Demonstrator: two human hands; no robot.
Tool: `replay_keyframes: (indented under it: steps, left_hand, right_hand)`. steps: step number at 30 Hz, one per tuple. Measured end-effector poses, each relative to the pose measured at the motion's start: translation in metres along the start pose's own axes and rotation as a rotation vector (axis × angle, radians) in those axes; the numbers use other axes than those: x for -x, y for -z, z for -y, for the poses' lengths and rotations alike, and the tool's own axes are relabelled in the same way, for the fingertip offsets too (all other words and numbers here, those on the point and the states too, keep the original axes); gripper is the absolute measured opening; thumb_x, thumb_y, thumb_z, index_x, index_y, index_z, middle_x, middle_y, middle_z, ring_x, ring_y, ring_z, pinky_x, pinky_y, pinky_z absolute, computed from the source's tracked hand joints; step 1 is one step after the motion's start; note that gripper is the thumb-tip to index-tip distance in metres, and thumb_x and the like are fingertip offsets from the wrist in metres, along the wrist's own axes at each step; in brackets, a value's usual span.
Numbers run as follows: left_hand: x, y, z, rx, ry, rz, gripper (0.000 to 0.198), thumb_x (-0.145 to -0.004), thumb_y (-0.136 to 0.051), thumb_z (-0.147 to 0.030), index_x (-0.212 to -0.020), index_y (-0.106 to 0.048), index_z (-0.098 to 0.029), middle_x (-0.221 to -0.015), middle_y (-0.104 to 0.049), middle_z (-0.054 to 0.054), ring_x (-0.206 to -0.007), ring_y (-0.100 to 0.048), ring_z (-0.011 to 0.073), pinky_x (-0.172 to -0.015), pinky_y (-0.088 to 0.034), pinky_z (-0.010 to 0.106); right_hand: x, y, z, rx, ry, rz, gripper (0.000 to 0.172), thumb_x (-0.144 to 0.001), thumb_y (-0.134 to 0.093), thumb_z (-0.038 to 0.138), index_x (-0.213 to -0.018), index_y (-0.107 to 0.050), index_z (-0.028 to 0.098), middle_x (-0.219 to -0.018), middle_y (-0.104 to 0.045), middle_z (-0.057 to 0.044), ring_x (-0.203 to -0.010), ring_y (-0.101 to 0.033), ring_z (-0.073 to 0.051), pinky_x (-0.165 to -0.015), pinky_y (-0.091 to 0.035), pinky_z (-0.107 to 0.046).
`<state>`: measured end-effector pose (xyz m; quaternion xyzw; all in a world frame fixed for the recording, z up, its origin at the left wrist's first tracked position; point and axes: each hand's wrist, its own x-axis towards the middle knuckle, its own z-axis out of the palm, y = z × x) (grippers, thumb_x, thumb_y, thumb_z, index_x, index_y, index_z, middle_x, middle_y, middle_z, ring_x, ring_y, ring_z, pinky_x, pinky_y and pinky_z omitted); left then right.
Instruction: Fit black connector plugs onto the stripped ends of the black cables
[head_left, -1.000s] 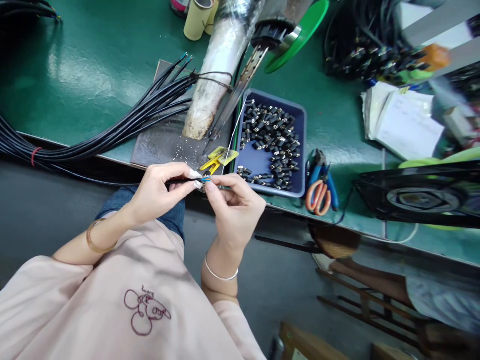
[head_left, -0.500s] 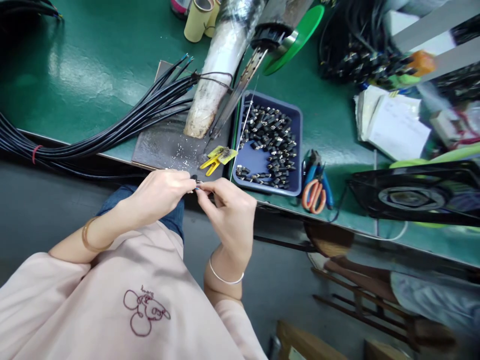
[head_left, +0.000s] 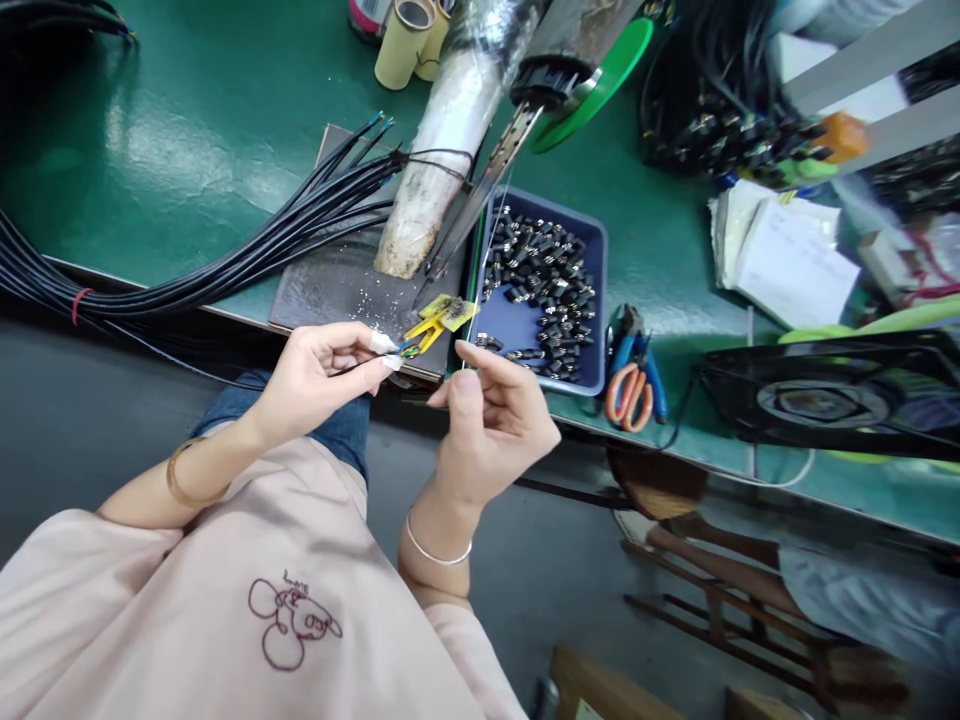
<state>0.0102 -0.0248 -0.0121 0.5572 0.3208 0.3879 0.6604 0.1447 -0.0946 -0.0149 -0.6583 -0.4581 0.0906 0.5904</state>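
My left hand [head_left: 322, 375], with white coverings on its thumb and fingertip, pinches a black cable [head_left: 358, 366] near its end. Thin blue, green and yellow wires [head_left: 407, 350] stick out past those fingertips, beside a yellow clip [head_left: 429, 333] at the bench edge. Just to the right, my right hand [head_left: 491, 415] is raised with thumb and index finger apart. The lower end of a thin silvery wire [head_left: 492, 240], which looks like solder, hangs between them; I cannot tell whether they touch it.
A blue-grey tray [head_left: 602, 300] of small black connectors stands behind my right hand. Pliers [head_left: 634, 375] lie beside it. A soldering iron [head_left: 491, 165] and a wrapped tube [head_left: 431, 160] slant over a dark board [head_left: 322, 285]. Bundled black cables [head_left: 187, 295] lie left; a fan [head_left: 817, 395] is right.
My hands have parted. My right hand has moved right, towards the hanging thin wire. My left hand has turned, and the coloured wire ends now show; a small black piece between the fingertips is out of sight.
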Motion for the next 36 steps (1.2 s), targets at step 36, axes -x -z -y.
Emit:
replay_keyframes:
  steps: [36]
  left_hand:
    - [-0.001,0.0,0.015,-0.665,-0.56,-0.054,0.009,-0.086,-0.06,-0.009,-0.079,-0.065,-0.013,-0.066,-0.062,-0.001,-0.057,-0.053,0.0084,-0.055,-0.039,0.02]
  right_hand:
    - [0.002,0.002,-0.007,0.09,0.011,0.186,0.017,-0.088,-0.064,0.023,-0.099,-0.076,0.024,-0.077,-0.074,0.001,-0.05,-0.054,-0.006,-0.049,-0.044,-0.021]
